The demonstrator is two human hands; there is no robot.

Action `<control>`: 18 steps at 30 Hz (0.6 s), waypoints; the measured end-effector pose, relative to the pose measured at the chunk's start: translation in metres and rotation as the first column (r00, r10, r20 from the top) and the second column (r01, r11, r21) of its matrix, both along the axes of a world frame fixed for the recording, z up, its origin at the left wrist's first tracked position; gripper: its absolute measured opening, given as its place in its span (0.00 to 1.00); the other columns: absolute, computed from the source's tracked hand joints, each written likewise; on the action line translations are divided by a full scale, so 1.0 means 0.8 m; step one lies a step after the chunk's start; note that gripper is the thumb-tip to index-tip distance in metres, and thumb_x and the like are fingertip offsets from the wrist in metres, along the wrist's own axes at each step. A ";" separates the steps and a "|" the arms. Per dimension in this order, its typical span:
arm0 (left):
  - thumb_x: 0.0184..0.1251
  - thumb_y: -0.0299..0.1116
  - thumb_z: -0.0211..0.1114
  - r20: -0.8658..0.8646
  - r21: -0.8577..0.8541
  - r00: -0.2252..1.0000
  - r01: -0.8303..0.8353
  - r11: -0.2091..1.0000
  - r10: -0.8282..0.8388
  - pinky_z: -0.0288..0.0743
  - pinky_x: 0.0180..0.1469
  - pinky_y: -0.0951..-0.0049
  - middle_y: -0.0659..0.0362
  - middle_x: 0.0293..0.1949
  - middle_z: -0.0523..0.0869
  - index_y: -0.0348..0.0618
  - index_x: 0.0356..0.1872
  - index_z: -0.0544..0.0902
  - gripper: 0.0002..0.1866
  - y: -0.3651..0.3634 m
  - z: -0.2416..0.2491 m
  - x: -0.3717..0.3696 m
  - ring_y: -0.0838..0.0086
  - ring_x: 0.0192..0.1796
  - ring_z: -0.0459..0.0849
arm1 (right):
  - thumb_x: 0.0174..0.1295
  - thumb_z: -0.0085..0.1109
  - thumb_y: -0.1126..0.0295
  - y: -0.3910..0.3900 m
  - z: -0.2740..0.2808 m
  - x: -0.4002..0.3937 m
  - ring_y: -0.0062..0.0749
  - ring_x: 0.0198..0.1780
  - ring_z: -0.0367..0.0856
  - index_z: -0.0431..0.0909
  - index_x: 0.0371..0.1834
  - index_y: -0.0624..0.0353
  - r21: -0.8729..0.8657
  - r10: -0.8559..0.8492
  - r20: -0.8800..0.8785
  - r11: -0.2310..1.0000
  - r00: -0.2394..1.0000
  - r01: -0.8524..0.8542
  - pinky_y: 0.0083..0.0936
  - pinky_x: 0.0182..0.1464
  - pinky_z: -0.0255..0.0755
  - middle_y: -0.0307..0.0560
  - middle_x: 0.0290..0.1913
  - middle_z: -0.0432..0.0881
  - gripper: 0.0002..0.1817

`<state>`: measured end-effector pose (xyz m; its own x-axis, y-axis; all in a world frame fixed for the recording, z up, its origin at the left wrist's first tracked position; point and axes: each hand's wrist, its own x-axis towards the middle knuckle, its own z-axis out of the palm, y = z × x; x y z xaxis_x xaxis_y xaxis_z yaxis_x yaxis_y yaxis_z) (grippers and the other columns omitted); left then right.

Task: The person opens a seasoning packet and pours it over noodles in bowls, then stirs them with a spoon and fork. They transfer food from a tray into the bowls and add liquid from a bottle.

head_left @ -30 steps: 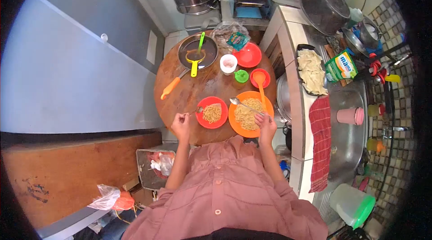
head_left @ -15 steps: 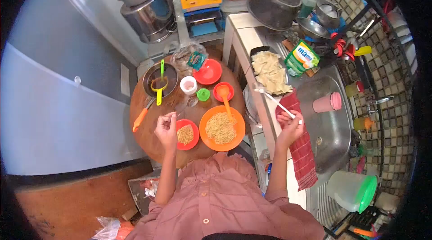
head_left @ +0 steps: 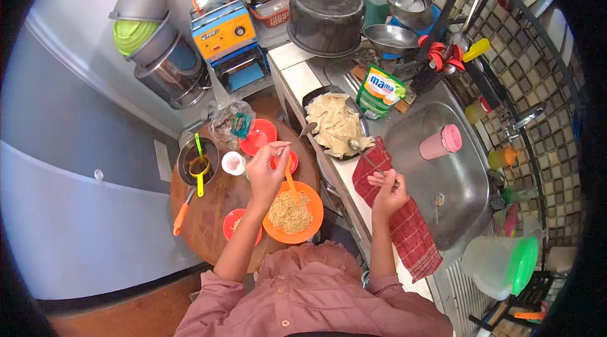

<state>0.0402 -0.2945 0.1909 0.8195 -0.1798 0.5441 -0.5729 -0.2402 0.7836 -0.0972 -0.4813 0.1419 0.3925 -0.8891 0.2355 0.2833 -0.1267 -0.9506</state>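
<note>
My left hand (head_left: pixel 267 169) is raised over the round wooden table (head_left: pixel 205 214) and grips a metal utensil (head_left: pixel 307 128) whose tip reaches the black tray of pale flat pieces (head_left: pixel 335 123). On the counter, over a red checked cloth (head_left: pixel 404 223), my right hand (head_left: pixel 387 191) holds a spoon (head_left: pixel 355 145) with its bowl at the tray's near edge. Below my left hand sit an orange plate of noodles (head_left: pixel 291 214) and a small red plate of noodles (head_left: pixel 235 223). An orange spoon (head_left: pixel 288 176) lies across a red bowl and the orange plate.
The table also carries a dark pan with a yellow strainer (head_left: pixel 197 163), a white cup (head_left: pixel 234 163) and a red plate (head_left: pixel 260 134). A steel sink (head_left: pixel 442 191) holds a pink cup (head_left: pixel 441 142). A green pouch (head_left: pixel 379 91), a black pot (head_left: pixel 325 14) and a green-lidded jug (head_left: pixel 499 267) stand around it.
My right hand carried its spoon from the orange plate over to the counter tray. My left hand rose from the small red plate and swung right toward the tray. The view turned toward the sink.
</note>
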 end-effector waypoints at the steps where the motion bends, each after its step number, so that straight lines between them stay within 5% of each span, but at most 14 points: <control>1: 0.53 0.20 0.64 0.026 0.044 0.999 0.028 0.999 -0.030 0.74 0.36 0.78 0.54 0.32 0.84 0.35 0.24 0.74 0.06 -0.012 0.001 0.004 0.73 0.32 0.82 | 0.64 0.46 0.74 0.002 0.004 0.001 0.33 0.23 0.81 0.70 0.31 0.70 -0.049 0.001 -0.034 0.999 0.999 -0.002 0.26 0.25 0.78 0.55 0.24 0.79 0.08; 6: 0.53 0.20 0.63 0.159 0.153 0.977 0.115 0.981 -0.140 0.74 0.32 0.80 0.56 0.31 0.84 0.34 0.28 0.77 0.03 -0.054 -0.005 0.018 0.77 0.29 0.81 | 0.64 0.47 0.75 0.007 0.009 0.005 0.34 0.25 0.82 0.71 0.32 0.71 -0.043 -0.032 -0.042 0.999 0.999 0.031 0.26 0.27 0.79 0.54 0.25 0.80 0.08; 10: 0.50 0.22 0.65 0.141 0.175 0.972 0.161 0.971 -0.186 0.74 0.32 0.74 0.55 0.29 0.82 0.36 0.28 0.77 0.05 -0.074 -0.018 0.020 0.68 0.32 0.81 | 0.64 0.47 0.74 0.008 -0.002 0.003 0.35 0.27 0.83 0.71 0.32 0.71 -0.023 -0.023 -0.014 0.999 1.000 0.022 0.27 0.29 0.79 0.54 0.26 0.80 0.08; 18: 0.52 0.21 0.65 0.166 0.235 0.959 0.186 0.954 -0.228 0.75 0.32 0.76 0.54 0.31 0.83 0.36 0.28 0.78 0.04 -0.086 -0.022 0.012 0.71 0.30 0.83 | 0.64 0.47 0.73 0.004 -0.008 0.003 0.36 0.27 0.83 0.70 0.32 0.70 0.041 -0.012 0.047 0.999 0.999 0.010 0.28 0.31 0.79 0.54 0.27 0.80 0.08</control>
<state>0.0499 -0.3635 0.1733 0.6376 -0.4642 0.6149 -0.7604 -0.2511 0.5989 -0.0947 -0.4785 0.1358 0.3718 -0.9025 0.2174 0.3271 -0.0918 -0.9405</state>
